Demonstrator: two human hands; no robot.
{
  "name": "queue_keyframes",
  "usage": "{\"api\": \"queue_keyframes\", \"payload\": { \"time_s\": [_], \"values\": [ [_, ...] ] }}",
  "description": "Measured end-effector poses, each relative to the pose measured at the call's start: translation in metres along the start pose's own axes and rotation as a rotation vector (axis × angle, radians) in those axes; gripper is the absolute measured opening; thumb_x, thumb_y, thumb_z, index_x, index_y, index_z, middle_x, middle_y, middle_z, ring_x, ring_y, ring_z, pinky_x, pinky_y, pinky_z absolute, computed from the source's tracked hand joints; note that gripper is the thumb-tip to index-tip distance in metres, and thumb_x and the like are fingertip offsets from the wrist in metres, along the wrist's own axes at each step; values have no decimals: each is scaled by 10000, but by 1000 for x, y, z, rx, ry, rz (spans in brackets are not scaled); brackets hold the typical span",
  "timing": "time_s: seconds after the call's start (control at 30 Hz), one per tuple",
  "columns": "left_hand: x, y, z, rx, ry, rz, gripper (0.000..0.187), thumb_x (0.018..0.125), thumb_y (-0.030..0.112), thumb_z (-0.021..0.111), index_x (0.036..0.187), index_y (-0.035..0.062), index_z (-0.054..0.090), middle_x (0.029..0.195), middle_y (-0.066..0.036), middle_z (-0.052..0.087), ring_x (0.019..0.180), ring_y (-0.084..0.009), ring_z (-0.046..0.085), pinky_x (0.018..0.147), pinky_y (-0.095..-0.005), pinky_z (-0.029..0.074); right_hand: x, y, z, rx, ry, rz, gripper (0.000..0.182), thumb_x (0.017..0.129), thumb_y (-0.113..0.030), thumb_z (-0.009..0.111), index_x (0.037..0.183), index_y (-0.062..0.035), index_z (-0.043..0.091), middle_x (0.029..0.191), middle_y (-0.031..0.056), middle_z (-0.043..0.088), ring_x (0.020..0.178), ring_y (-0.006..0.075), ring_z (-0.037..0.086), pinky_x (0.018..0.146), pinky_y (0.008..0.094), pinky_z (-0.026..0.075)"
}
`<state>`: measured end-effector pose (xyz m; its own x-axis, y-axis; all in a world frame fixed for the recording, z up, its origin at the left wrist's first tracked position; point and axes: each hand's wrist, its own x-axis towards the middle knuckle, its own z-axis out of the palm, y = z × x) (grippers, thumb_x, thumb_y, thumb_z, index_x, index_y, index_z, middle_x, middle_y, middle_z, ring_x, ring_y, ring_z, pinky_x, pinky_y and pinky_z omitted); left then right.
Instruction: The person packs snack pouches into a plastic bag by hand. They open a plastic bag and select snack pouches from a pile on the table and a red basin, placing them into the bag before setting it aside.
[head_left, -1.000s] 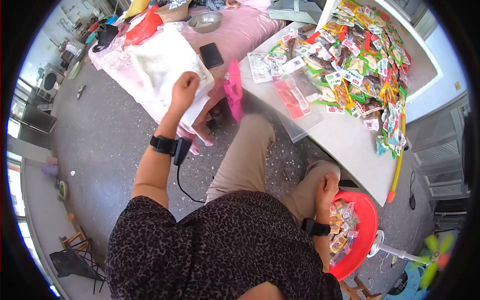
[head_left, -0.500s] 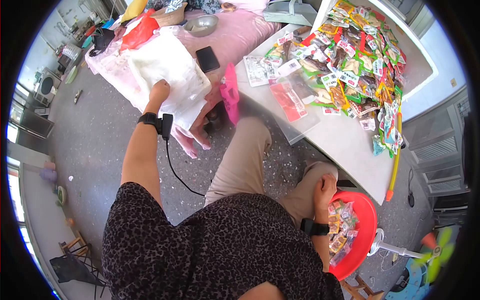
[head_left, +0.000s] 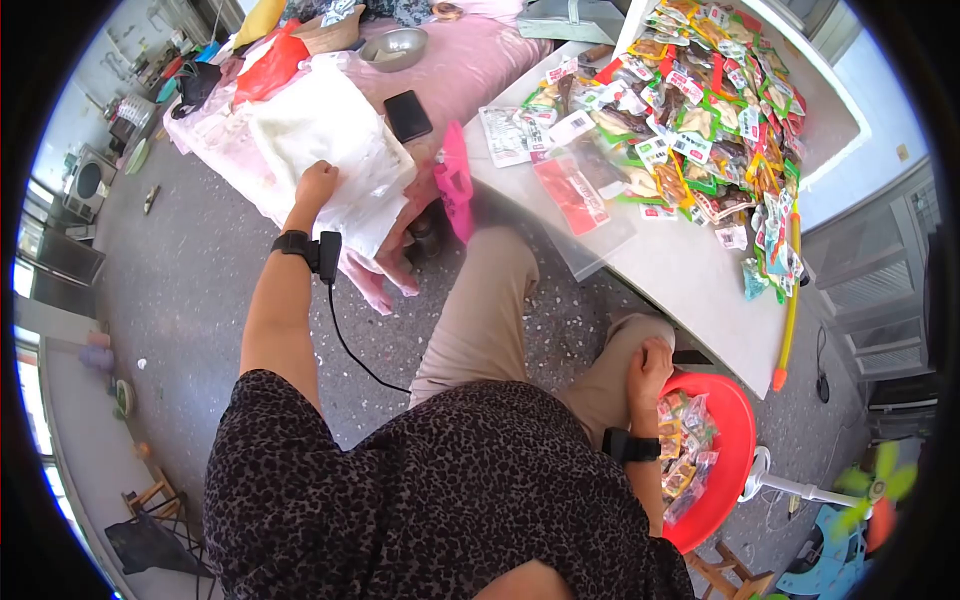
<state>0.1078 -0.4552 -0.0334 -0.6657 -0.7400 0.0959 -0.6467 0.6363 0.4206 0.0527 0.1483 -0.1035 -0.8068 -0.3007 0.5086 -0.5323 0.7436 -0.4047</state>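
Observation:
My left hand [head_left: 317,184] is closed, resting on a white cloth [head_left: 335,125] that lies over the pink-covered surface; whether it pinches the cloth is too small to tell. My right hand [head_left: 650,372] rests on my right knee with its fingers curled, beside the rim of a red basin [head_left: 738,420]. Small wrapped packets [head_left: 684,450] lie inside the basin. In front of me, a heap of colourful food packets [head_left: 700,120] spreads from a white bin onto a white tabletop [head_left: 715,300]. A clear and red plastic bag [head_left: 572,192] lies near the table's edge.
A black phone [head_left: 407,116] and a metal bowl [head_left: 394,48] sit on the pink cover [head_left: 470,60]. A pink bag [head_left: 453,185] hangs between the two surfaces. A yellow stick [head_left: 791,310] lies along the table's right edge. A small green fan [head_left: 877,488] stands lower right.
The view has shifted slightly, so the table and basin appear a little higher. The fan blades have turned. Both hands keep the same places on the cloth and knee.

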Motion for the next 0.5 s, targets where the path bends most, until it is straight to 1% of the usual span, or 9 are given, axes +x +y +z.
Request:
{"api": "queue_keyframes", "payload": {
  "time_s": [0.1,0.2,0.27,0.3,0.33,0.37,0.4,0.47,0.5],
  "values": [
    [2,-1,-1,-7,163,55,293,745,274,454,818,5,544,809,-195,555,798,-337,525,705,-389,399,-1,0,1,-3,37,-11,173,614,-18,524,784,-48,509,839,97,543,894,282,490,756,376,371],
    [-8,14,-14,-110,294,121,274,761,243,442,788,-12,540,772,-204,548,760,-340,526,679,-383,397,1,-2,0,-25,21,6,163,612,-20,518,770,-55,507,822,90,544,889,273,493,745,376,374],
    [-26,39,-27,-224,327,167,253,770,216,444,762,-20,535,733,-202,545,701,-327,525,639,-360,398,3,-3,-1,0,28,25,145,610,-18,508,751,-57,504,808,87,542,864,272,500,732,379,378],
    [-39,55,-33,-283,339,185,249,778,210,449,750,-25,529,688,-182,539,635,-285,519,610,-332,396,3,-3,-1,21,34,30,144,608,-16,506,746,-55,503,806,87,542,857,274,501,727,381,380],
    [-51,68,-35,-339,308,197,238,787,202,448,750,-19,530,660,-137,523,618,-227,496,593,-302,388,3,-2,-1,44,39,34,142,606,-15,504,742,-53,502,805,87,541,850,275,502,723,382,381],
    [-64,81,-36,-394,275,207,228,795,195,447,751,-12,530,633,-93,507,602,-169,474,576,-272,379,5,-1,-4,87,11,55,129,639,-21,504,767,-33,510,801,106,538,821,276,508,713,364,391],
    [-76,93,-36,-447,241,217,218,804,188,446,751,-6,530,605,-49,490,585,-110,451,559,-243,370,7,-2,-4,180,9,124,127,654,-30,507,781,-26,512,800,114,537,809,274,510,705,354,396],
    [-104,120,-29,-568,90,247,211,785,191,474,740,-7,528,614,-97,511,582,-153,481,570,-281,386,10,-8,0,368,7,266,130,684,-48,514,809,-12,517,797,130,533,786,270,516,690,335,404],
    [-118,131,-20,-625,36,277,198,784,184,479,735,-3,525,608,-87,505,575,-141,471,561,-272,382,14,-11,3,441,-46,307,139,725,-75,529,840,1,516,793,119,532,752,208,526,668,284,412]
  ]
}}
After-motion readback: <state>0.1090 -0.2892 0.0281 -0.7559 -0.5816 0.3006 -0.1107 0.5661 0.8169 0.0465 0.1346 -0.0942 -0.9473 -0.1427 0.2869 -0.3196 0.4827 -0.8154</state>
